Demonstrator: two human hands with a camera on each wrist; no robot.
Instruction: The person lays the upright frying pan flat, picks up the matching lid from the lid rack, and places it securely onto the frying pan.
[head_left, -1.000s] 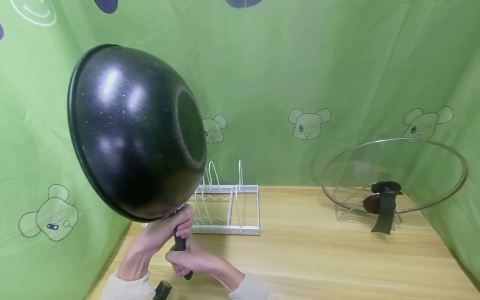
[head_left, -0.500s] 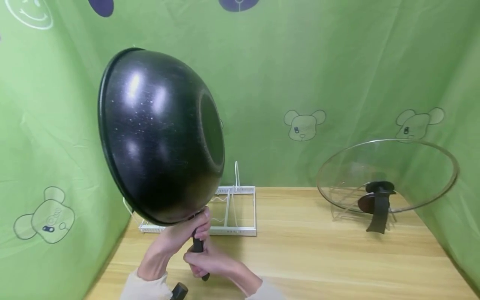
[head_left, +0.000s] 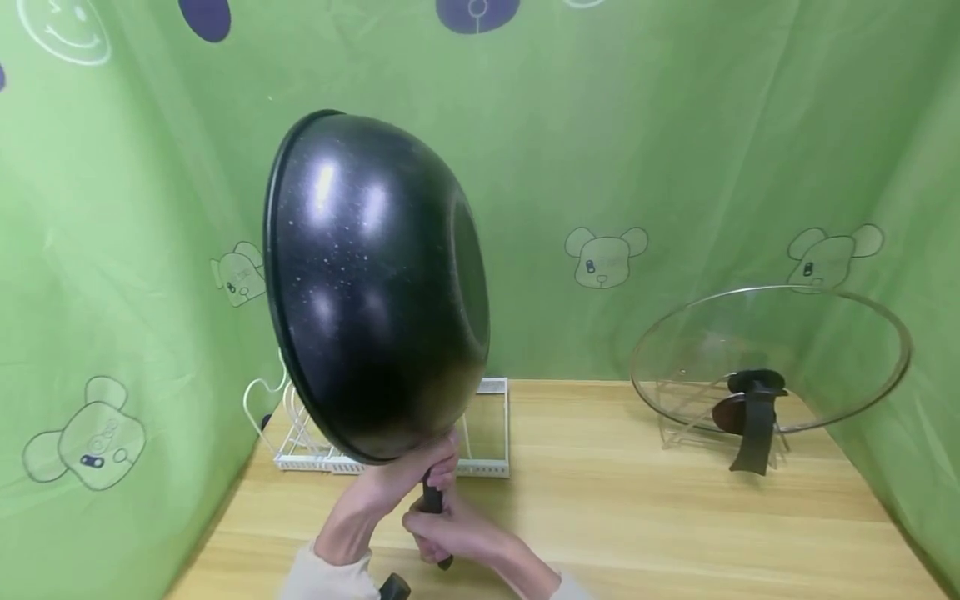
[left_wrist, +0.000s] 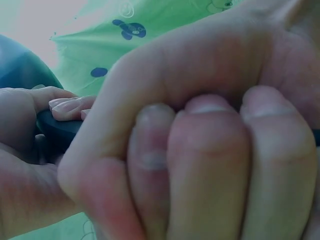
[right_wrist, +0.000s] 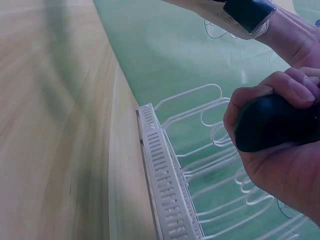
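A deep black wok [head_left: 375,292] with a speckled, shiny outer side is raised in the head view, its rim to the left and its flat base facing right. Its black handle [head_left: 432,497] points down toward the table. Close under the bowl, my left hand [head_left: 408,471] grips the upper handle with curled fingers. My right hand [head_left: 453,532] holds the same handle lower down; in the right wrist view the handle's rounded end [right_wrist: 272,122] sticks out of that fist. The wok's inside is hidden.
Behind the wok, a white wire rack [head_left: 483,468] stands on the wooden table [head_left: 600,508], partly covered. A glass lid [head_left: 817,333] with a black knob leans on a small wire stand [head_left: 678,433] at right. Green cloth [head_left: 540,167] encloses the back and sides.
Both hands have carried the wok to the right, across the front of the white rack. The bowl has turned more side-on. The rack and glass lid have stayed put.
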